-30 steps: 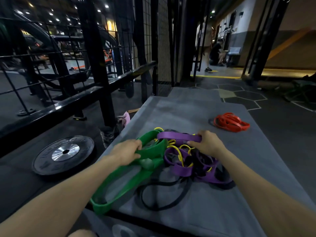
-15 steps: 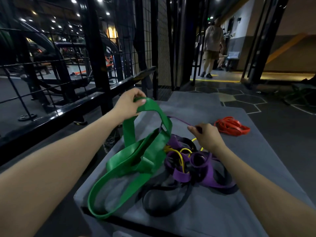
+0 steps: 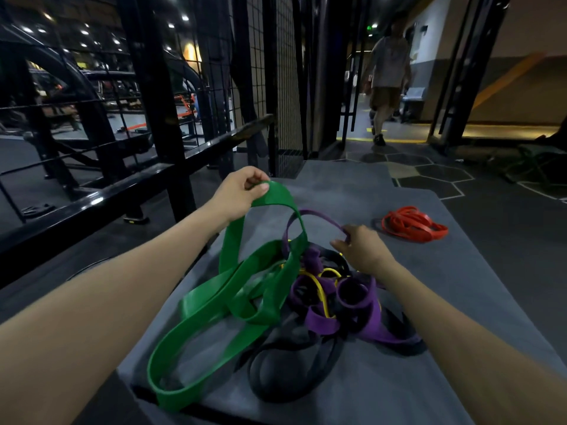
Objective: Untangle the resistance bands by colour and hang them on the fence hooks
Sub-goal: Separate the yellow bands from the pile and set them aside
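A tangle of resistance bands lies on a grey padded box point(image 3: 460, 302). My left hand point(image 3: 237, 194) pinches the top of the wide green band point(image 3: 233, 302) and holds it lifted above the pile. My right hand point(image 3: 362, 251) pinches a loop of the purple band point(image 3: 362, 317), drawn taut across the green one. Thin yellow bands point(image 3: 319, 285) and black bands point(image 3: 291, 372) wind through the heap. A coiled red band point(image 3: 414, 228) lies apart at the far right of the box. The black wire fence point(image 3: 267, 72) rises to the left; no hooks show.
A black steel rail point(image 3: 101, 197) runs along the left beside the box. A person point(image 3: 388, 78) walks closer in the corridor ahead. Dark folded gear point(image 3: 540, 161) sits on the floor at the far right.
My left hand lifted the green band from the pile up and away. My right hand pulled a purple loop out to the right. The person in the corridor came closer.
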`<state>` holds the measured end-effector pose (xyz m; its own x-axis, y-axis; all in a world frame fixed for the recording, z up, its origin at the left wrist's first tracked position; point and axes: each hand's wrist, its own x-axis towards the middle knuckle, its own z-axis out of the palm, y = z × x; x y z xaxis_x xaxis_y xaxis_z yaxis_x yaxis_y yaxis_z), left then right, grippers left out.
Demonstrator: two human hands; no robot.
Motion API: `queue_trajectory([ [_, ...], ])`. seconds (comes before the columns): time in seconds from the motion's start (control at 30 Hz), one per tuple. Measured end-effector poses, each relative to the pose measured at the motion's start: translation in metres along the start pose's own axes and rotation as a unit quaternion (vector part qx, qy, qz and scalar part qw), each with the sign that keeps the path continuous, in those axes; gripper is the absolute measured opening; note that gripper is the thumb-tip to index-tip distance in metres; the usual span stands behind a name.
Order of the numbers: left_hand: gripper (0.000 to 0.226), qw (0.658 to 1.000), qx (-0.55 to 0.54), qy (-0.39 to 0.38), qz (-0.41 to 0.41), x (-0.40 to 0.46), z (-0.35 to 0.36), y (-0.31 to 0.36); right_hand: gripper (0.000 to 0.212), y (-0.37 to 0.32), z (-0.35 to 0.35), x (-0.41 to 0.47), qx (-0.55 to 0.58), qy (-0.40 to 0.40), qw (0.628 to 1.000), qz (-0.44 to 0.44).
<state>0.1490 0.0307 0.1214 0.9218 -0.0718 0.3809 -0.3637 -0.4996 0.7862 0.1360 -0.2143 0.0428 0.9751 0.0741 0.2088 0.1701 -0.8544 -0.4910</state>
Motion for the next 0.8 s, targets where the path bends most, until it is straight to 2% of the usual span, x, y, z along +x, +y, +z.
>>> queue_trajectory([
  [0.13,0.004,1.0,-0.017,0.01,-0.005,0.016,0.007,-0.008,0.041,-0.004,0.006,0.01,-0.017,0.008,1.0,-0.006],
  [0.33,0.005,0.997,-0.028,0.06,-0.044,0.041,0.028,-0.038,0.036,0.002,0.015,0.015,-0.016,-0.011,1.0,0.01],
  [0.4,0.006,0.993,0.009,0.08,-0.088,0.045,0.038,-0.056,0.03,0.005,0.017,0.018,0.004,-0.016,1.0,0.018],
  [0.47,0.011,0.982,0.096,0.106,-0.126,0.04,0.049,-0.073,0.024,0.009,0.018,0.021,0.02,-0.022,0.999,0.036],
  [0.53,0.022,0.971,0.175,0.117,-0.113,0.025,0.061,-0.077,0.02,0.015,0.021,0.023,0.024,-0.025,0.998,0.048],
  [0.6,0.035,0.978,0.188,0.073,-0.05,0.007,0.073,-0.071,0.023,0.021,0.023,0.024,0.035,-0.019,0.998,0.053],
  [0.67,0.071,0.974,0.217,-0.052,-0.037,-0.008,0.084,-0.065,0.029,0.023,0.023,0.024,0.056,-0.021,0.997,0.058],
  [0.73,0.113,0.925,0.339,-0.159,-0.063,-0.019,0.092,-0.07,0.028,0.023,0.024,0.024,0.083,-0.022,0.995,0.05],
  [0.8,0.124,0.877,0.443,-0.17,-0.074,-0.024,0.092,-0.078,0.037,0.02,0.023,0.02,0.12,-0.031,0.992,0.032],
])
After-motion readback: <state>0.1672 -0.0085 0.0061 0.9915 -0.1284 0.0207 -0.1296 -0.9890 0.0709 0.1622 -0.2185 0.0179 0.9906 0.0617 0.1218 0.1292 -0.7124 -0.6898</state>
